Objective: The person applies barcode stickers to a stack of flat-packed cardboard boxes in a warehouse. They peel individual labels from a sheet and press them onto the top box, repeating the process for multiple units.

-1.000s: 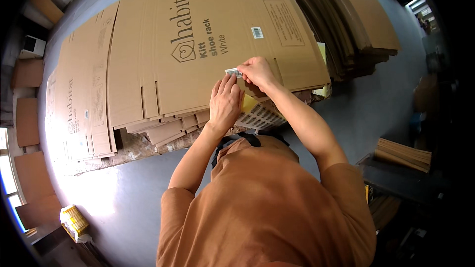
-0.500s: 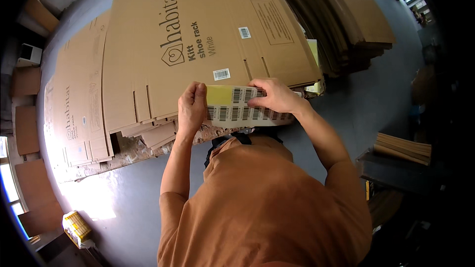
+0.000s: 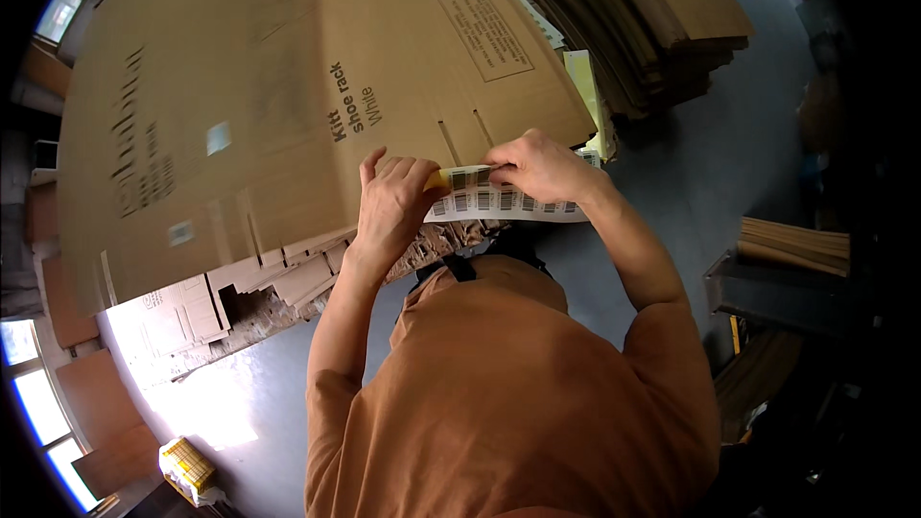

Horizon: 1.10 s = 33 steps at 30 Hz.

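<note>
Just past the brown shirt (image 3: 518,384), toward twelve o'clock, is a barcode sticker sheet (image 3: 508,201), its long side running nine to three, yellow end (image 3: 439,179) at nine. The half-curled left hand (image 3: 391,200) grips that end; the right hand (image 3: 545,171), nearly closed, pinches the top edge. Peeling slowly, with the sheet tight, seems best.

White paper sheet (image 3: 513,203), rows of black-and-white barcode stickers, yellow at left end; gently curved, over near edge of flat brown printed cardboard (image 3: 408,77).
</note>
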Each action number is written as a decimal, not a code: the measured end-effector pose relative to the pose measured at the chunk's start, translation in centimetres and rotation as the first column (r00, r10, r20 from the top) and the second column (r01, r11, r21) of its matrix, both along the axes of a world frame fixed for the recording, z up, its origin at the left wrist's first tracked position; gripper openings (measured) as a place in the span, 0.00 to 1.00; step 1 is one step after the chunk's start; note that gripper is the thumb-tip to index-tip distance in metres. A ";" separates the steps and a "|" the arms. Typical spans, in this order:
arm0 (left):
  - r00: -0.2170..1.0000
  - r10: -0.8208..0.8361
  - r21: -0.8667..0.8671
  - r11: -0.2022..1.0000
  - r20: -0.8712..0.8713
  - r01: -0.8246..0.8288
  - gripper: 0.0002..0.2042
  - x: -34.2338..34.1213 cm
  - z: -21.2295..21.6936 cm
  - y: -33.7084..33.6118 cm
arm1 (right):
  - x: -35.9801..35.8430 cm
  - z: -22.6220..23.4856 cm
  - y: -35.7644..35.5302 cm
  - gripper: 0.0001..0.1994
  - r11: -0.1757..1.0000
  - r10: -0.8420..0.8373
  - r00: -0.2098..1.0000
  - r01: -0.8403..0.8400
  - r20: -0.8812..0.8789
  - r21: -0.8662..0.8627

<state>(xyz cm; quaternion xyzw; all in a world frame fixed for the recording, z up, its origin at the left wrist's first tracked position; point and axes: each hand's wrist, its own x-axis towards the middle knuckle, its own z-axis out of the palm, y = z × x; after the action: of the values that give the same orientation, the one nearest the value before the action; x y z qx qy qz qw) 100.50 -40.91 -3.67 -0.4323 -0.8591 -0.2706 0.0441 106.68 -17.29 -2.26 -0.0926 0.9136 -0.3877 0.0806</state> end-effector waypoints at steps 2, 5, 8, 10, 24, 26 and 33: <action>0.992 -0.029 0.136 0.991 0.120 0.012 0.07 -0.2 -0.2 0.8 | 0.0 0.0 0.3 0.09 1.000 -0.007 1.000 0.008 0.018 -0.017; 0.956 0.018 0.083 0.996 0.293 -0.044 0.06 -0.6 -1.1 0.8 | -0.2 -0.1 0.1 0.11 0.998 -0.026 1.000 0.026 -0.010 -0.065; 0.883 0.029 0.079 0.994 0.469 -0.075 0.08 -0.7 -0.8 1.2 | -0.8 -0.5 -0.5 0.08 0.993 -0.004 0.983 -0.017 -0.183 -0.113; 0.843 0.023 0.087 0.993 0.537 -0.083 0.08 -1.1 -0.9 1.2 | -1.2 -1.2 -0.9 0.06 0.993 -0.024 0.962 -0.007 -0.272 -0.115; 0.622 0.029 0.180 0.946 0.782 -0.271 0.11 -2.1 -0.5 1.0 | -2.6 -1.3 -2.1 0.06 0.990 0.048 0.817 0.036 -0.575 0.134; 0.547 0.083 0.094 0.953 0.833 -0.288 0.12 -2.4 0.2 0.9 | -2.7 -1.2 -2.4 0.07 0.981 0.077 0.753 0.058 -0.654 0.183; 0.485 0.076 0.112 0.931 0.871 -0.348 0.13 -2.7 -1.0 0.9 | -2.9 -1.3 -2.7 0.09 0.969 0.122 0.663 0.083 -0.739 0.234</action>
<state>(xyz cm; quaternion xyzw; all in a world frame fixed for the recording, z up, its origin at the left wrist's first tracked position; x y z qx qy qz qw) 97.82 -40.03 -4.68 -0.1216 -0.7689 -0.5558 -0.2917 103.79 -20.02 -3.54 -0.2425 0.9056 -0.1975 -0.2865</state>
